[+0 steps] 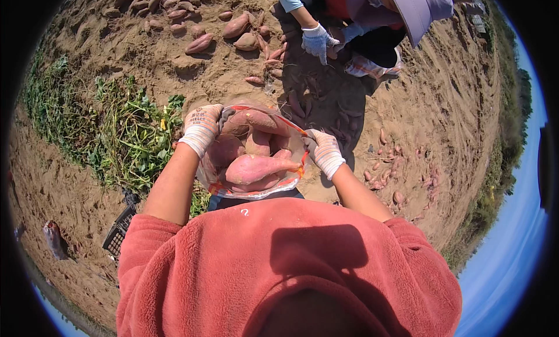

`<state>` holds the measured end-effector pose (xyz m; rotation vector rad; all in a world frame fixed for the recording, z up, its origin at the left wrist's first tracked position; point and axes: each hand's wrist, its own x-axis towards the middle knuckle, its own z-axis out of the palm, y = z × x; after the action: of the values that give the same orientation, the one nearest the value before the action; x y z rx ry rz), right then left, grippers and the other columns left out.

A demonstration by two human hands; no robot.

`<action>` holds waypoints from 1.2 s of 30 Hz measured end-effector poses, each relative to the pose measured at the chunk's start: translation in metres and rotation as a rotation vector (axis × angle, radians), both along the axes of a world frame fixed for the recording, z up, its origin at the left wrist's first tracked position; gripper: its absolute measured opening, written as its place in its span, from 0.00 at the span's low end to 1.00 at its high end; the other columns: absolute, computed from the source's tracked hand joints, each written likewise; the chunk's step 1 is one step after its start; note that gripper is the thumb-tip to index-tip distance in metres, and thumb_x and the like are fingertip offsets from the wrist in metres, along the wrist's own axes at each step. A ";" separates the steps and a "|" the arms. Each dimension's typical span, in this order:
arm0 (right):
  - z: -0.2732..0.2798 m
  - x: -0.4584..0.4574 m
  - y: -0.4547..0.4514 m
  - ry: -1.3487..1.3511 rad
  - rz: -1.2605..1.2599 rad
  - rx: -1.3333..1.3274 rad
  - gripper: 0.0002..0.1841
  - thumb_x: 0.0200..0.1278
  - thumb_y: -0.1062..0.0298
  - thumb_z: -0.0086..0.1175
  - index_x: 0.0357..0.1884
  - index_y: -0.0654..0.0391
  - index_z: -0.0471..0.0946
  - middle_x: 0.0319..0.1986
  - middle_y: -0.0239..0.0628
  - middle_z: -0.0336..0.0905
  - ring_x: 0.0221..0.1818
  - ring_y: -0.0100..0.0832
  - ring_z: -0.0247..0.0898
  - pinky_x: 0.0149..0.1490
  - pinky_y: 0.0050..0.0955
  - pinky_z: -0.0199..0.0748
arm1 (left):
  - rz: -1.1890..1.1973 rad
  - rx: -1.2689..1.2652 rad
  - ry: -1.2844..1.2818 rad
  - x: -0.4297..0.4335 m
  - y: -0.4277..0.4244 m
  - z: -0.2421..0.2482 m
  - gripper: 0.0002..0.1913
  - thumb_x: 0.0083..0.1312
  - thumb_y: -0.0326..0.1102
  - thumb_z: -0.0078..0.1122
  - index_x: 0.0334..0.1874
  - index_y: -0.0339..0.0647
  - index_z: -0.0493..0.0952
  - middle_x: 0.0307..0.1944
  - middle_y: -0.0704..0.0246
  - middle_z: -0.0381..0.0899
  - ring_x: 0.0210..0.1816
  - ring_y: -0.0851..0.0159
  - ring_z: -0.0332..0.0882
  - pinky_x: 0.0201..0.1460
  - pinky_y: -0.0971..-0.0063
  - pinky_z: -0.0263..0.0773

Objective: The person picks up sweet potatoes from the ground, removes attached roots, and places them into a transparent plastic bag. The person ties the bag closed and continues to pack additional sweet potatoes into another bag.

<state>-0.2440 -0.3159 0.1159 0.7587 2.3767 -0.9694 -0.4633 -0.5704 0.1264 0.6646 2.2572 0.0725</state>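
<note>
A clear plastic bag with orange-red stripes (279,193) stands in front of my body, its mouth spread wide. Inside lie several large sweet potatoes (257,169) with pinkish-red skins. My left hand (203,126), in a striped knit work glove, grips the bag's rim at its upper left. On the opposite side, my right hand (322,150), gloved the same way, has its fingers closed on the rim. The bag's lower part is hidden beneath its contents and my sweatshirt.
Sweet potatoes (236,26) lie scattered on sandy soil ahead. A co-worker's gloved hand (318,42) is near the ground beyond the bag, beside another bag (373,67). Green vines (126,136) cover ground at left, near a black plastic crate (119,232). Small roots (386,173) lie at right.
</note>
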 end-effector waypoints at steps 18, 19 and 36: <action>0.019 -0.002 -0.013 -0.039 0.165 -0.015 0.12 0.64 0.65 0.52 0.47 0.55 0.80 0.39 0.55 0.80 0.42 0.56 0.76 0.46 0.44 0.74 | -0.102 0.106 0.155 -0.015 -0.024 -0.005 0.07 0.62 0.36 0.60 0.40 0.46 0.81 0.34 0.57 0.84 0.39 0.50 0.82 0.42 0.59 0.75; 0.013 -0.001 -0.011 -0.054 0.143 -0.022 0.13 0.64 0.64 0.52 0.47 0.55 0.80 0.39 0.56 0.80 0.43 0.56 0.76 0.46 0.44 0.74 | 0.006 0.170 0.106 -0.015 -0.025 -0.006 0.08 0.63 0.38 0.60 0.41 0.46 0.81 0.36 0.58 0.84 0.40 0.50 0.82 0.43 0.60 0.75; 0.031 -0.004 -0.021 0.235 0.109 -0.008 0.13 0.62 0.68 0.57 0.48 0.60 0.78 0.37 0.50 0.81 0.39 0.46 0.76 0.46 0.36 0.73 | 0.326 0.289 -0.102 0.003 -0.029 -0.024 0.15 0.65 0.50 0.56 0.43 0.50 0.82 0.35 0.57 0.84 0.39 0.49 0.81 0.43 0.60 0.75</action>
<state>-0.2478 -0.3371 0.1471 0.5301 2.5814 -1.0726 -0.4601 -0.5990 0.1026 0.4214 2.2554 0.5874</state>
